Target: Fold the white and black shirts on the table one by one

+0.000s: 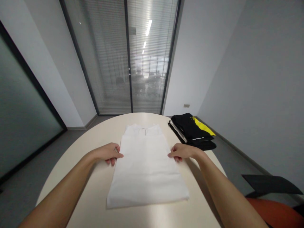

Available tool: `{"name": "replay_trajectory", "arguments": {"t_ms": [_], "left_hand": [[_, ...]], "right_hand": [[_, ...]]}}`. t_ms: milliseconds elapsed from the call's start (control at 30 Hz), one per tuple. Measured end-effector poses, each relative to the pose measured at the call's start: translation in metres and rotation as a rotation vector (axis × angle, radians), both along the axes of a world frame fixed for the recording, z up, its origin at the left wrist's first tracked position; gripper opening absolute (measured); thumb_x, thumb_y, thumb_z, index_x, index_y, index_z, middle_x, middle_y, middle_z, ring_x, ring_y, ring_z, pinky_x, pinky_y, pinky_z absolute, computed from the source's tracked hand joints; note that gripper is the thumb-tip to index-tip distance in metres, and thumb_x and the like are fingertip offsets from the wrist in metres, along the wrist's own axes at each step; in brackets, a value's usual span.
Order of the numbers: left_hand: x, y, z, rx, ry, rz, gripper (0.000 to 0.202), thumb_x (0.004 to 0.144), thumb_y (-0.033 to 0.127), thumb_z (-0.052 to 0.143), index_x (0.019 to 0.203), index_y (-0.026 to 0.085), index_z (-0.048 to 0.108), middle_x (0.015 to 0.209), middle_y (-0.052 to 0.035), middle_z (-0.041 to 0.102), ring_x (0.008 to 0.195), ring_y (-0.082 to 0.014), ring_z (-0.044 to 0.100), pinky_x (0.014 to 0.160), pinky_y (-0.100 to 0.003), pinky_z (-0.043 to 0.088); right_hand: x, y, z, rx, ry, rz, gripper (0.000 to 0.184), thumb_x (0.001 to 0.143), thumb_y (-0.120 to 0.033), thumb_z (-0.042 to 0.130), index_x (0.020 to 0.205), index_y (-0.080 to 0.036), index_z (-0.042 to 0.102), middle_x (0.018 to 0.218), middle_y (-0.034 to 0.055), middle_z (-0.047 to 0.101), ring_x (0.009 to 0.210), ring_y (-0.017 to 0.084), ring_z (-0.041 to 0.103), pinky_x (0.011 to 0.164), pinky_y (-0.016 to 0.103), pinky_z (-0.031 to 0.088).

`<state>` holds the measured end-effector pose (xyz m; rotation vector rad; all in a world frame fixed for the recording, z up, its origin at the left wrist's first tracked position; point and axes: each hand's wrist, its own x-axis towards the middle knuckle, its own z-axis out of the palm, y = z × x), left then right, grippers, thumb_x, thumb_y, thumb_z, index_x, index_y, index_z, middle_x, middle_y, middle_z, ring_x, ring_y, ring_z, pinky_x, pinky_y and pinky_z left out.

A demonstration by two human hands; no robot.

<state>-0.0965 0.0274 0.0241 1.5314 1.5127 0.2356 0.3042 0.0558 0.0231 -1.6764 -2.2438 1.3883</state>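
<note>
A white shirt (pixel 147 161), folded into a long panel, lies flat in the middle of a pale round surface (pixel 78 193), collar end farthest away. The left hand (pixel 109 153) pinches its left edge, fingers curled under. The right hand (pixel 181 151) pinches the right edge likewise. A stack of black and yellow clothes (pixel 193 130) sits near the far right rim.

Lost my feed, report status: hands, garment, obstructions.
Left hand and right hand grip side edges of flat white fabric shirt. Black-and-yellow folded clothes stack lies apart, right.
</note>
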Motion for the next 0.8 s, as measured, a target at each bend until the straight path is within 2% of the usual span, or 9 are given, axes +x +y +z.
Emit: {"name": "replay_trajectory", "arguments": {"t_ms": [100, 167, 267, 367, 433, 533, 633, 800], "left_hand": [[0.0, -0.009, 0.015, -0.171, 0.043, -0.21, 0.041, 0.06, 0.048, 0.08, 0.078, 0.021, 0.055, 0.066, -0.0049, 0.072, 0.051, -0.0191, 0.065, 0.042, -0.022, 0.034], [0.0, -0.011, 0.019, -0.219, 0.058, -0.292, 0.039, 0.063, 0.05, 0.079, 0.077, 0.02, 0.058, 0.074, -0.0073, 0.075, 0.05, -0.0184, 0.065, 0.04, -0.022, 0.03], [-0.002, -0.003, 0.012, -0.109, 0.054, -0.206, 0.044, 0.071, 0.062, 0.069, 0.074, 0.02, 0.056, 0.074, -0.0074, 0.074, 0.046, -0.0158, 0.061, 0.04, -0.022, 0.026], [-0.005, 0.01, -0.004, 0.099, 0.014, -0.08, 0.049, 0.073, 0.067, 0.064, 0.069, 0.02, 0.055, 0.067, -0.0039, 0.07, 0.042, -0.013, 0.054, 0.044, -0.024, 0.03], [-0.004, 0.016, -0.012, 0.202, -0.009, -0.036, 0.048, 0.072, 0.067, 0.064, 0.066, 0.02, 0.055, 0.058, -0.0007, 0.064, 0.043, -0.0132, 0.051, 0.048, -0.025, 0.034], [0.002, 0.019, -0.015, 0.275, -0.047, 0.005, 0.044, 0.071, 0.064, 0.064, 0.068, 0.021, 0.054, 0.05, 0.0025, 0.056, 0.046, -0.0155, 0.051, 0.051, -0.026, 0.034], [0.009, 0.017, -0.012, 0.317, -0.117, 0.013, 0.039, 0.071, 0.059, 0.065, 0.072, 0.021, 0.054, 0.054, 0.0032, 0.056, 0.05, -0.0149, 0.051, 0.053, -0.026, 0.033], [0.013, 0.015, -0.013, 0.292, -0.201, 0.024, 0.044, 0.072, 0.056, 0.065, 0.094, 0.018, 0.06, 0.061, 0.0059, 0.054, 0.048, -0.0123, 0.044, 0.047, -0.025, 0.028]], "right_hand": [[0.005, -0.01, 0.016, -0.303, -0.009, 0.136, 0.043, 0.062, -0.056, 0.082, 0.059, -0.016, 0.066, 0.059, 0.0056, 0.068, 0.051, 0.015, 0.059, 0.054, 0.026, 0.047], [0.005, -0.013, 0.022, -0.342, -0.028, 0.16, 0.05, 0.059, -0.064, 0.082, 0.061, -0.016, 0.068, 0.06, 0.0066, 0.069, 0.053, 0.016, 0.061, 0.056, 0.027, 0.049], [0.005, -0.009, 0.018, -0.125, -0.018, 0.084, 0.056, 0.067, -0.071, 0.074, 0.061, -0.017, 0.062, 0.06, 0.0058, 0.067, 0.053, 0.015, 0.059, 0.056, 0.026, 0.046], [0.006, 0.003, 0.004, 0.16, 0.031, -0.037, 0.056, 0.075, -0.072, 0.066, 0.064, -0.018, 0.056, 0.058, 0.0036, 0.064, 0.052, 0.013, 0.054, 0.055, 0.026, 0.04], [0.005, 0.009, -0.004, 0.265, 0.088, -0.094, 0.055, 0.078, -0.073, 0.062, 0.068, -0.019, 0.055, 0.059, 0.0026, 0.063, 0.053, 0.013, 0.051, 0.054, 0.026, 0.037], [0.005, 0.014, -0.012, 0.276, 0.171, -0.084, 0.054, 0.08, -0.072, 0.059, 0.072, -0.019, 0.054, 0.06, 0.0012, 0.062, 0.056, 0.014, 0.052, 0.056, 0.026, 0.038], [0.004, 0.016, -0.015, 0.274, 0.211, -0.052, 0.052, 0.081, -0.069, 0.059, 0.073, -0.018, 0.055, 0.061, 0.0002, 0.061, 0.058, 0.014, 0.053, 0.058, 0.026, 0.039], [0.002, 0.016, -0.017, 0.289, 0.226, -0.054, 0.048, 0.084, -0.065, 0.058, 0.073, -0.018, 0.055, 0.058, -0.0014, 0.057, 0.055, 0.013, 0.051, 0.057, 0.026, 0.037]]}}
